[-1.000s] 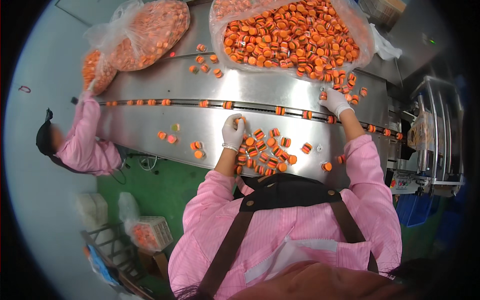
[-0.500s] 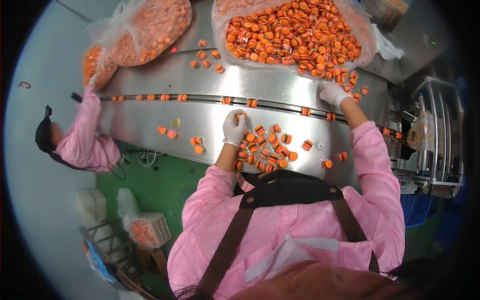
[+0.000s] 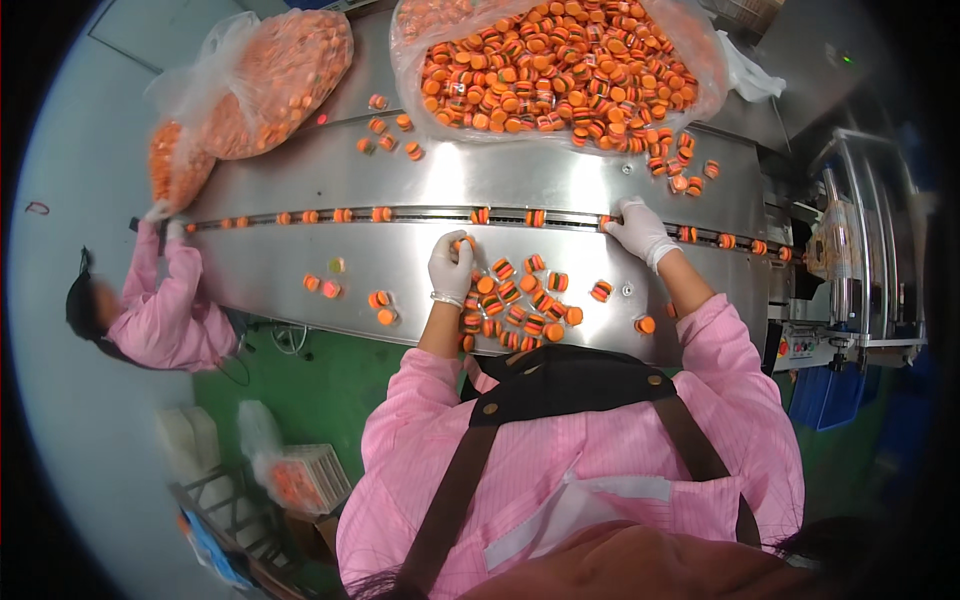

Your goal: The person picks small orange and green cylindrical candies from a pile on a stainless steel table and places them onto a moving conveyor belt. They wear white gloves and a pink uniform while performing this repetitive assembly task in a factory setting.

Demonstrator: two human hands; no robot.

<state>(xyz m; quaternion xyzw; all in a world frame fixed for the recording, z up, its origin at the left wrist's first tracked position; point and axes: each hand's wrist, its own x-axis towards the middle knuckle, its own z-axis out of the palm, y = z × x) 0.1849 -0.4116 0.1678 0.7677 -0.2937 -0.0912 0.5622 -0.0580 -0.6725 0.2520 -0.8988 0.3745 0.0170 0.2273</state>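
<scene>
Burger-shaped candies, orange with red and dark green layers, lie in a loose heap (image 3: 515, 305) on the near side of a steel table. Just left of that heap, my gloved left hand (image 3: 450, 272) is closed around a burger-shaped candy (image 3: 463, 243) at its fingertips. My gloved right hand (image 3: 643, 234) reaches over the narrow conveyor channel (image 3: 430, 214), its thumb and fingers closed on another candy (image 3: 606, 222) in the channel. More candies sit in a spaced row along this channel, on both sides of my right hand.
A big open plastic bag (image 3: 560, 75) of candies stands beyond the channel. Loose candies (image 3: 682, 160) lie by its right corner. Tied bags (image 3: 280, 85) rest at far left, where a person in pink (image 3: 170, 310) works. A machine with metal rollers (image 3: 850, 245) stands at right.
My right hand has come from the loose candies by the big bag toward me, to the channel. The row of candies has shifted along. My left hand still holds its candy.
</scene>
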